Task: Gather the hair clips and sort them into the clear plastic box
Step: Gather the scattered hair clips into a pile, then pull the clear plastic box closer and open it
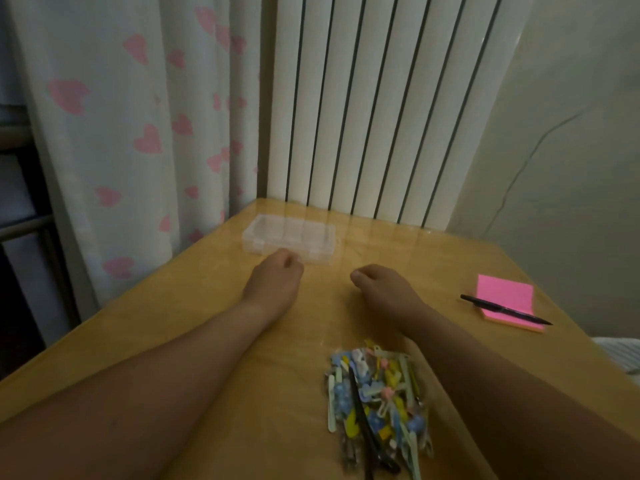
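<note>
Left hand (273, 277): rests on the bench (207, 306), forearm stretched forward; the grip is narrow, fingers curled under into a loose fist with nothing seen in it. The knuckles sit just at the near edge of the clear plastic box (289, 237); I cannot tell whether they touch it.
Right hand (379, 287): also down on the bench, to the right of the left hand and apart from it; grip narrow, fingers tucked in, thumb lying along the front, nothing visible inside.
Clear plastic box: flat on the far left part of the bench, near the back edge, long side facing the person, latch tabs on the near side, dividers faintly visible through the plastic.
Hair clips (377, 403): one mixed heap of blue, yellow, pink and pale green pieces on the near part of the bench, just beside the right forearm and well apart from the box. A long black piece lies across the heap.
Pink sticky-note pad (504, 294): on the right side of the bench, near its edge.
Black pen (505, 310): lies slantwise across the pad, both ends overhanging it.
Behind the bench: a white column radiator (363, 98); left of it, a white curtain (121, 133) printed with pink hearts.
</note>
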Demonstrator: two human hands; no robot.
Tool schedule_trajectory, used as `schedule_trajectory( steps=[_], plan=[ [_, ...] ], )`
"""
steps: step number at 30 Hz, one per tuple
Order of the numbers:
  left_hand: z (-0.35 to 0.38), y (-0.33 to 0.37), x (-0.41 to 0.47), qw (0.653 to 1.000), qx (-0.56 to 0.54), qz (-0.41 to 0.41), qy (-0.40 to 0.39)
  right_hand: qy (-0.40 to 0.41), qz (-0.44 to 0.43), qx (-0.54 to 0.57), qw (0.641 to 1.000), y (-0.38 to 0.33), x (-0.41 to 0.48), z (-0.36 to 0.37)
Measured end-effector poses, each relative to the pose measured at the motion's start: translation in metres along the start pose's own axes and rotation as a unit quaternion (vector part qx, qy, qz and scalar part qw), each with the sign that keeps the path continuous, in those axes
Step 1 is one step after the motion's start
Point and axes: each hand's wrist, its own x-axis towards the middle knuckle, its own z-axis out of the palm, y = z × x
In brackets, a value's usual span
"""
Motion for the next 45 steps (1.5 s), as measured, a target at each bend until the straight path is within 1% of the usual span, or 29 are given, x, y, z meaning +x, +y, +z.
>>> schedule_trajectory(
  steps=[2, 3, 4, 5, 8, 10, 11, 13, 15, 19, 22, 24, 29, 33, 35, 38, 40, 42, 43, 45],
  plan=[
    [-0.005, -0.01, 0.022, 0.995, 0.055, -0.007, 0.079, -0.015, -0.004, -0.013, 1.0, -0.009, 0.025, 0.009],
    [-0.008, -0.014, 0.032, 0.991, 0.065, -0.019, 0.115, -0.02, -0.003, -0.008, 1.0, -0.012, 0.037, 0.013],
    [-0.013, -0.018, 0.041, 0.988, 0.059, -0.037, 0.139, -0.023, -0.002, 0.0, 1.0, -0.014, 0.048, 0.016],
    [-0.018, -0.021, 0.05, 0.987, 0.041, -0.056, 0.144, -0.028, -0.003, 0.006, 1.0, -0.015, 0.058, 0.019],
    [-0.026, -0.025, 0.07, 0.989, -0.038, -0.102, 0.098, -0.071, -0.018, -0.001, 0.997, -0.019, 0.08, 0.024],
    [-0.025, -0.024, 0.075, 0.989, -0.058, -0.113, 0.072, -0.098, -0.022, -0.005, 0.995, -0.019, 0.083, 0.023],
    [-0.024, -0.022, 0.074, 0.99, -0.055, -0.111, 0.068, -0.097, -0.021, -0.001, 0.995, -0.018, 0.082, 0.021],
    [-0.019, -0.016, 0.065, 0.992, -0.04, -0.1, 0.06, -0.069, -0.008, 0.025, 0.997, -0.009, 0.069, 0.009],
    [-0.009, -0.005, 0.049, 0.995, -0.035, -0.088, 0.033, -0.022, 0.01, 0.054, 0.998, 0.006, 0.045, -0.009],
    [0.024, 0.028, 0.0, 0.997, -0.018, -0.053, -0.049, 0.077, 0.039, 0.037, 0.996, 0.049, -0.033, -0.052],
    [0.048, 0.043, -0.034, 0.994, -0.007, -0.031, -0.106, 0.131, 0.053, 0.023, 0.99, 0.076, -0.082, -0.07],
    [0.056, 0.049, -0.047, 0.993, 0.004, -0.02, -0.115, 0.149, 0.057, 0.009, 0.987, 0.088, -0.099, -0.075],
    [0.053, 0.061, -0.063, 0.995, -0.001, -0.016, -0.102, 0.162, 0.071, -0.024, 0.984, 0.1, -0.115, -0.068],
    [0.044, 0.064, -0.062, 0.991, 0.04, 0.002, -0.125, 0.169, 0.078, -0.118, 0.975, 0.104, -0.115, -0.063],
    [0.04, 0.067, -0.059, 0.987, 0.074, 0.027, -0.138, 0.178, 0.071, -0.153, 0.969, 0.106, -0.114, -0.058],
    [0.04, 0.076, -0.058, 0.966, 0.159, 0.11, -0.171, 0.191, 0.071, -0.168, 0.965, 0.111, -0.111, -0.055],
    [0.045, 0.084, -0.056, 0.937, 0.233, 0.157, -0.207, 0.19, 0.071, -0.169, 0.964, 0.113, -0.11, -0.056],
    [0.053, 0.091, -0.054, 0.908, 0.297, 0.187, -0.229, 0.19, 0.074, -0.168, 0.964, 0.113, -0.11, -0.057],
    [0.057, 0.094, -0.054, 0.899, 0.317, 0.197, -0.229, 0.19, 0.076, -0.166, 0.965, 0.113, -0.111, -0.058],
    [0.063, 0.098, -0.054, 0.894, 0.335, 0.209, -0.212, 0.19, 0.076, -0.162, 0.965, 0.113, -0.111, -0.058]
  ],
)
